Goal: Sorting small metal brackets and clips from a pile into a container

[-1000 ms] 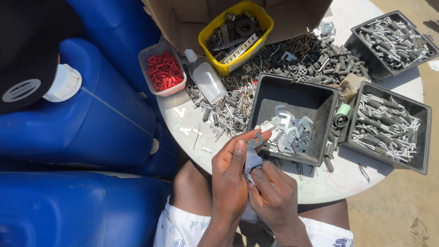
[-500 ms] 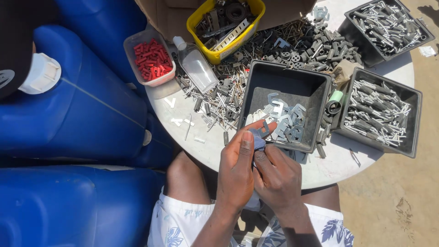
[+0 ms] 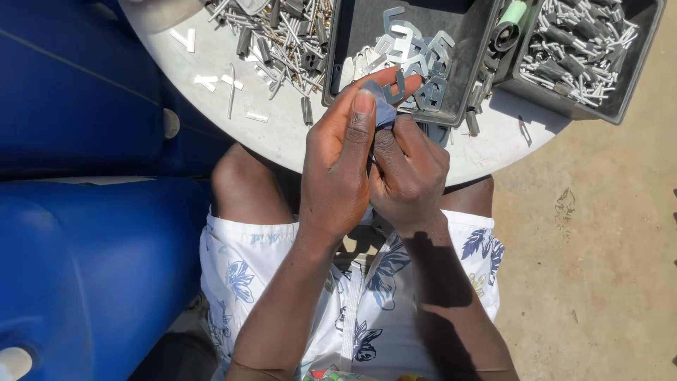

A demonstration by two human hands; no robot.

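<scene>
Together, both hands (image 3: 374, 162) around grey piece (image 3: 384, 113)

An outdoor, makeshift workshop in sunlight: a round pale surface (image 3: 282, 134) stands on bare dirt ground (image 3: 599, 247). On the surface, black trays (image 3: 352, 42) hold sorted metal parts, with loose screws (image 3: 282, 35) beside them. Big blue plastic drums (image 3: 92, 268) crowd its left side.

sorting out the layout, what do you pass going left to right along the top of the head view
blue drum → loose metal pins on the round table → dark tray of flat metal brackets → green cap → dark tray of metal pins
</scene>
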